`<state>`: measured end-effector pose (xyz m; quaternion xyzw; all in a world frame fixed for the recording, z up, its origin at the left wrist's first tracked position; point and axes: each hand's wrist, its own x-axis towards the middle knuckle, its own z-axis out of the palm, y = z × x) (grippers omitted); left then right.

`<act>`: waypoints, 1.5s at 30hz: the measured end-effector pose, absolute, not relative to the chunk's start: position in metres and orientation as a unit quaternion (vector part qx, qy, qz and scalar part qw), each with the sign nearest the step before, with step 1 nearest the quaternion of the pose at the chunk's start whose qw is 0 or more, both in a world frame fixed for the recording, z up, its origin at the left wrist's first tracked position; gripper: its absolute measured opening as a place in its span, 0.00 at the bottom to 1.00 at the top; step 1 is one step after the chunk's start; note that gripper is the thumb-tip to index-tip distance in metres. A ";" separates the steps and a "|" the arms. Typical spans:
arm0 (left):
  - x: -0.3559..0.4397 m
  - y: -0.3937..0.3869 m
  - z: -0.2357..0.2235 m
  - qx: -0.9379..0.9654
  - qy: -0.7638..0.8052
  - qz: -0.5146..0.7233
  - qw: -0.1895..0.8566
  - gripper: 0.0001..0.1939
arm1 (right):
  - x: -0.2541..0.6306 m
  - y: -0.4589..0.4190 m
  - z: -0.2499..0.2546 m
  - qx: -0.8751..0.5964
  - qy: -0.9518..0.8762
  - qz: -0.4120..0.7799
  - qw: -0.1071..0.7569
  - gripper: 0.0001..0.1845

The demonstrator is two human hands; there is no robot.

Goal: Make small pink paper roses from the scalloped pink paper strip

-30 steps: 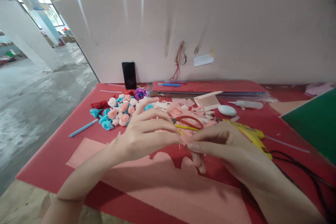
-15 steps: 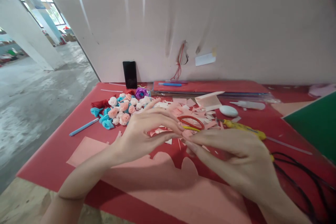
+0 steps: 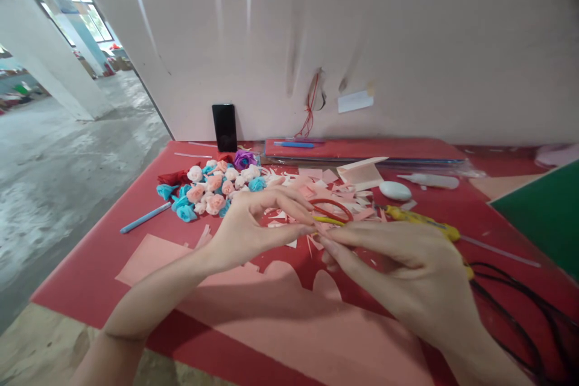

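Pink paper, a small piece mostly hidden by fingers, is pinched between thumb and forefinger of the right hand, above the red table. The left hand has its grip nearly closed just beside it; whether it holds too, I cannot tell. Any writing on the white label is too small to read.

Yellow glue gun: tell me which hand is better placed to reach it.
Probably the right: the right hand lies beside the yellow glue gun, partly covering it, while the left hand is farther off, nearer the paper flowers.
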<state>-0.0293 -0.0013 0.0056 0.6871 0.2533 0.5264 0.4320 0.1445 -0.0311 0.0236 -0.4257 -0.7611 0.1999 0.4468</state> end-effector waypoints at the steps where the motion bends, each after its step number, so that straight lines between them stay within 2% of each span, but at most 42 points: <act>1: -0.029 -0.001 0.006 0.681 0.247 0.532 0.438 0.06 | 0.145 -0.031 0.024 -0.423 -0.764 0.203 0.444 0.12; 6: -0.026 0.000 0.007 0.651 0.226 0.542 0.482 0.08 | 0.144 -0.030 0.022 -0.409 -0.787 0.190 0.422 0.13; 13: -0.024 -0.001 0.010 0.608 0.251 0.540 0.525 0.12 | 0.142 -0.033 0.014 -0.370 -0.822 0.020 0.432 0.08; 20: -0.024 0.000 0.008 0.585 0.302 0.533 0.532 0.13 | 0.143 -0.024 0.008 -0.283 -0.842 -0.175 0.424 0.11; 26: -0.023 0.000 0.005 0.573 0.312 0.530 0.542 0.13 | 0.145 -0.024 0.012 -0.268 -0.857 -0.209 0.387 0.15; 29: -0.023 0.003 0.002 0.566 0.284 0.562 0.532 0.12 | 0.144 -0.024 0.014 -0.298 -0.839 -0.167 0.424 0.15; 34: -0.024 0.007 -0.001 0.642 0.222 0.545 0.491 0.14 | 0.145 -0.024 0.017 -0.357 -0.807 0.033 0.469 0.13; 37: -0.025 0.007 -0.001 0.698 0.230 0.518 0.438 0.08 | 0.147 -0.023 0.018 -0.368 -0.781 0.138 0.486 0.10; 40: -0.025 0.007 -0.002 0.706 0.228 0.526 0.416 0.04 | 0.148 -0.022 0.015 -0.379 -0.755 0.208 0.493 0.11; 45: -0.024 0.006 -0.001 0.691 0.239 0.538 0.421 0.07 | 0.144 -0.027 0.015 -0.420 -0.715 0.289 0.478 0.12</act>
